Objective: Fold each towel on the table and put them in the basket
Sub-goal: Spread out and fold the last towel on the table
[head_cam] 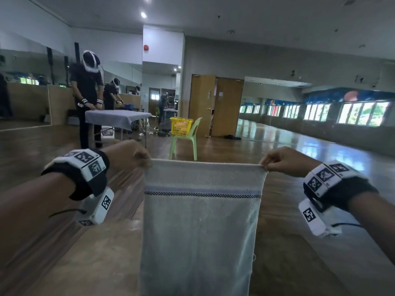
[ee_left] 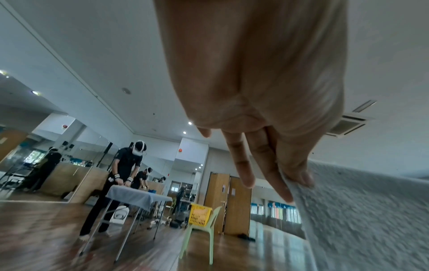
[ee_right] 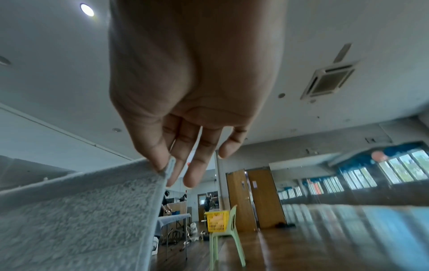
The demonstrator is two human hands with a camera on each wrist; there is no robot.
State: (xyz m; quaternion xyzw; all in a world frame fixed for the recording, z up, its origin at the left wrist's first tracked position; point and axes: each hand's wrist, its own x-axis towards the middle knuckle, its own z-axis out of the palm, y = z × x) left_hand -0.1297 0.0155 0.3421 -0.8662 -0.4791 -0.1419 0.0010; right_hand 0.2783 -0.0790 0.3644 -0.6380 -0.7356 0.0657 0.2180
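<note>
A soft, fuzzy grey towel (head_cam: 198,227) hangs flat like a tall rectangle, with a blue stripe and a dotted dark line across it. The left hand (head_cam: 128,154) pinches its top left corner, and the right hand (head_cam: 284,161) pinches its top right corner, so the top edge is pulled straight. The bottom of the towel runs out of the picture. Below it is a smooth brown wooden worktop (head_cam: 102,253). Far behind, across wide shiny floor (head_cam: 299,150), a yellow plastic basket (head_cam: 181,126) with holes sits on a pale green chair (head_cam: 188,142).
</note>
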